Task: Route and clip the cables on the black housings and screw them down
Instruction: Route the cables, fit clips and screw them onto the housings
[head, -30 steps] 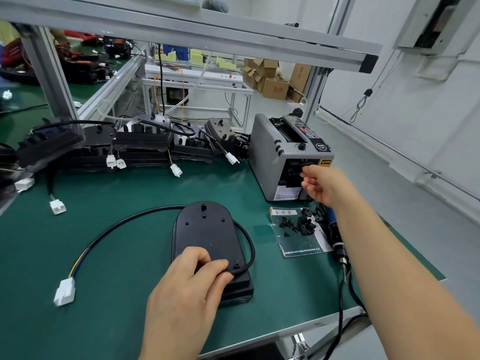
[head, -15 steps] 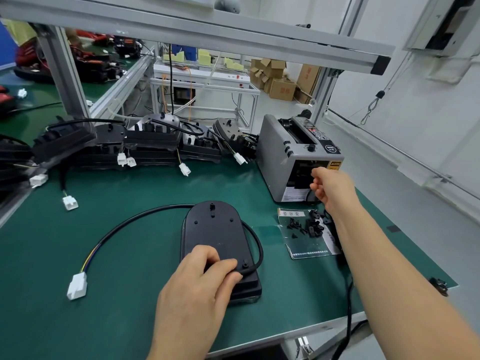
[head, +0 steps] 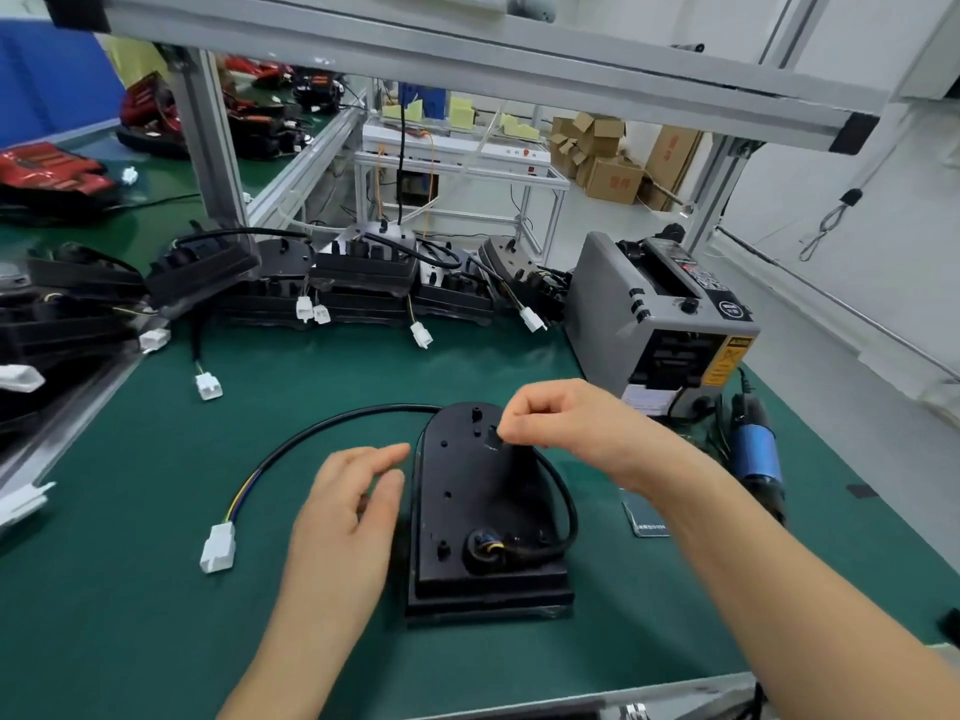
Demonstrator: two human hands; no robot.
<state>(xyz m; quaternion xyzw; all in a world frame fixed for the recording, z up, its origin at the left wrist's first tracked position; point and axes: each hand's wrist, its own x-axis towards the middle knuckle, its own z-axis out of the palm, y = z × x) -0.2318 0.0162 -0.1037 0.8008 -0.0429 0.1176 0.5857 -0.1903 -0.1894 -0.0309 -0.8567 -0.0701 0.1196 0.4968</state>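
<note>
Over black housing, right hand grip tight on dark scrap; left hand released beside its left edge.

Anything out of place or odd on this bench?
Nothing damaged or spilled. The cable bulges loose past the right edge of the black housing, apparently unclipped. The housings at the back lie unevenly stacked, one tilted.

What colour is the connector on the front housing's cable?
White; the connector shows best in the head view.
</note>
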